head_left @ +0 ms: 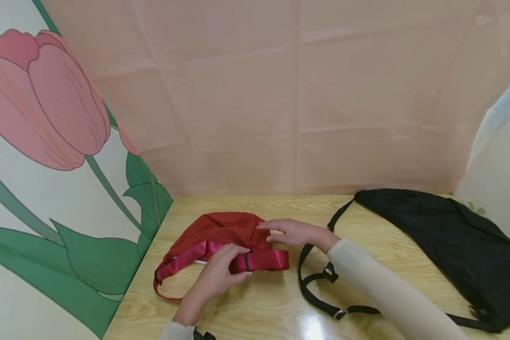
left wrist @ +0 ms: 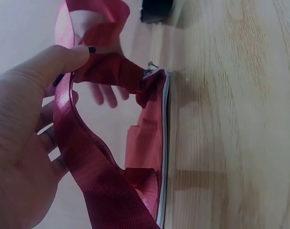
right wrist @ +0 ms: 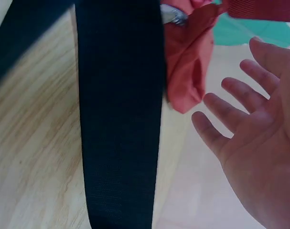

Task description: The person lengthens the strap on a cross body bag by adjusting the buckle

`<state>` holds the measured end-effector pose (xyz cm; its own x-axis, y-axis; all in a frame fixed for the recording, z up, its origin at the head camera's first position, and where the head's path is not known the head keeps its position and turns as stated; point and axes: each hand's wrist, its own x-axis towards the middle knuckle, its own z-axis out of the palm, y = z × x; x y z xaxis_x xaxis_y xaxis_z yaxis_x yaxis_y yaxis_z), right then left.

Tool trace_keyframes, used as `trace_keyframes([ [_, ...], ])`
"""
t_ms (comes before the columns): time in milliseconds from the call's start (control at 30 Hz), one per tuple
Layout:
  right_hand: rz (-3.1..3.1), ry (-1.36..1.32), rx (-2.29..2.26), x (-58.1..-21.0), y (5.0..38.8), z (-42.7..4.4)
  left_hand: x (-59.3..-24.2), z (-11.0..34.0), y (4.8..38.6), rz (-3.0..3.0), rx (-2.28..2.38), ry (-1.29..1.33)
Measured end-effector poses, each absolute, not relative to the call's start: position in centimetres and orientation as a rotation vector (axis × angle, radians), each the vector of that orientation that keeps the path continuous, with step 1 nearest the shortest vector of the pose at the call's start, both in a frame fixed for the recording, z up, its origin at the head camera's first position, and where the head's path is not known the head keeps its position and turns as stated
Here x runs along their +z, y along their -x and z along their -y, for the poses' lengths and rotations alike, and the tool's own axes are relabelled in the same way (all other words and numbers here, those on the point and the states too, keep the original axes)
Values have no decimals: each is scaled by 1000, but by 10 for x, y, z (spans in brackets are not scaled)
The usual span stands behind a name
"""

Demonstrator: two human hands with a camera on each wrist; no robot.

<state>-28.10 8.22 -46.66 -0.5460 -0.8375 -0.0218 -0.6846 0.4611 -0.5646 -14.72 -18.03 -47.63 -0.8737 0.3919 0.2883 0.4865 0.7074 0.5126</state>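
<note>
A red waist bag lies on the table, its shiny red strap looped along the near side. My left hand pinches the strap at a black slider, thumb and fingers on either side. In the left wrist view, the left hand holds the strap up off the table, with the bag's pale zipper beside it. My right hand, its fingers spread, hovers at the bag's right end. In the right wrist view, the right hand holds nothing.
A black bag lies on the right of the wooden table. Its black strap, with a buckle and a metal adjuster, curls under the right forearm. A pinkish sheet hangs behind; a tulip-printed panel stands at left.
</note>
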Motion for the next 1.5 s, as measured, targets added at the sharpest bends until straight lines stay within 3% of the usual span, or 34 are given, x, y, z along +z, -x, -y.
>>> trace_keyframes([
  [833, -2362, 1174, -274, -484, 307, -64, -474, 187, 141, 2769, -959, 591],
  [1100, -2390, 995, -348, -484, 322, -69, -473, 190, 141, 2748, -949, 528],
  [1500, -2386, 978, -384, -489, 335, -69, -472, 189, 141, 2745, -969, 503],
])
